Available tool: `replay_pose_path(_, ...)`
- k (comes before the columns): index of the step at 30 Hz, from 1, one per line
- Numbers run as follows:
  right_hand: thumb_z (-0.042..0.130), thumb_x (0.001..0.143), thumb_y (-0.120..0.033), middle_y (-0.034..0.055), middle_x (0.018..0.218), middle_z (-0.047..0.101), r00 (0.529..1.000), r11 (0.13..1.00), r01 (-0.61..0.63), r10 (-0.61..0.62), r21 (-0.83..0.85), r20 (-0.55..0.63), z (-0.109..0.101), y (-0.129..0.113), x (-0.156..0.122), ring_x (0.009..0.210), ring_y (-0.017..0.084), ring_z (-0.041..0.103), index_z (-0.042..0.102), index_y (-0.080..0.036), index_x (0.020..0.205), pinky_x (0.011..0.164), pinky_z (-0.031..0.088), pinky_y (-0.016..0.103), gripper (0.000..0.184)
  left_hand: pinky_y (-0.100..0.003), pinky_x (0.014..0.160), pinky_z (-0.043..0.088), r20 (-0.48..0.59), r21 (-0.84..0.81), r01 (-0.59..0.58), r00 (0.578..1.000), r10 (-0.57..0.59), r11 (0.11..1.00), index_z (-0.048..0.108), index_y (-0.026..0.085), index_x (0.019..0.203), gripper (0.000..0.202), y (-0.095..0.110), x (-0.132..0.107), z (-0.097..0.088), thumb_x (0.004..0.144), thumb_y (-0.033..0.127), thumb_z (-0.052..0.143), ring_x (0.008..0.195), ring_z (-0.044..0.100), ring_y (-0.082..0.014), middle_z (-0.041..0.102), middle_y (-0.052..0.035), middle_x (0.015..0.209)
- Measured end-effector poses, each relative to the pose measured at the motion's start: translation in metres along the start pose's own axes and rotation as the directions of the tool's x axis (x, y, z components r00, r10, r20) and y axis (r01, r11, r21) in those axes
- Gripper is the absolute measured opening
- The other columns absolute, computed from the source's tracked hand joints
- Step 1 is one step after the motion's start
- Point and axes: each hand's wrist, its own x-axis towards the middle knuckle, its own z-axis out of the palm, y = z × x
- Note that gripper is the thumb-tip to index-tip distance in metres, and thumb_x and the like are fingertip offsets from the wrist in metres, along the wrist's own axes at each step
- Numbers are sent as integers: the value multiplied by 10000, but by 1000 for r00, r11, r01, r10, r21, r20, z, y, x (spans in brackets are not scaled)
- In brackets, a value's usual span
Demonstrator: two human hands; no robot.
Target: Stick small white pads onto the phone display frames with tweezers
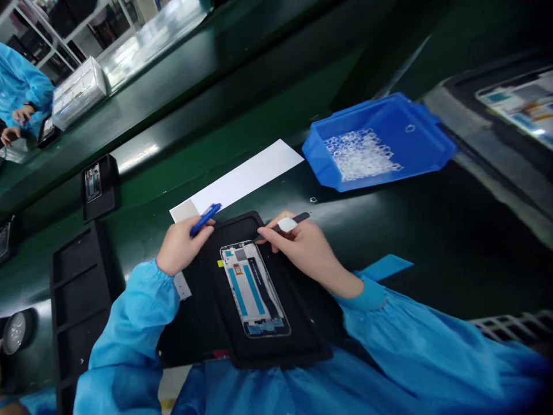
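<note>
My left hand (184, 241) is closed round a blue pen (205, 219), held over the left edge of a black tray (233, 230). In that tray lies an opened phone frame (256, 291) with blue strips and a black ribbon showing. My right hand (305, 245) pinches dark tweezers (298, 219) that have a white wrap on them. The tweezer tip is at the top edge of the phone frame; whether it grips anything is too small to tell.
A blue bin (415, 138) holds many small clear pieces. Left of it lies a white sheet (246, 178). A compartmented black tray (80, 305) and a smaller tray with a phone part (93, 181) stand left. A co-worker's sleeve (26, 75) shows at upper left.
</note>
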Motion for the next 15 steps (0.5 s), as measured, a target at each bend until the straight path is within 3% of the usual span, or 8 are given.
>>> replay_pose_path(2,616,823,-461,21,574,590,1000,1000,13,-13,-26,5,3,4,-1,594,218,657,569,-203,701,499,463,290,289,-264,738,483,157,-59,26,987,-17,998,711,184,960,247,13,2,11,871,338,541,757,647,-166,706,-5,814)
replay_pose_path(5,598,835,-427,29,641,633,999,997,31,-30,-71,14,4,6,0,564,187,629,569,-198,711,520,460,291,262,-244,649,431,267,-57,50,963,-33,997,692,184,901,248,23,6,27,869,357,518,666,582,-141,658,11,732)
replay_pose_path(10,570,854,-427,42,711,651,999,995,29,-26,-98,31,3,6,0,574,177,622,561,-193,722,528,458,296,268,-236,558,347,321,-7,58,945,-53,998,637,181,805,249,25,13,36,864,383,504,588,471,-122,542,27,637)
replay_pose_path(15,561,873,-420,30,674,632,999,986,47,-43,-161,32,3,8,0,536,167,585,520,-202,706,504,412,297,278,-231,543,331,339,-26,86,938,-72,996,616,180,794,243,25,15,37,858,382,498,572,465,-117,525,30,621)
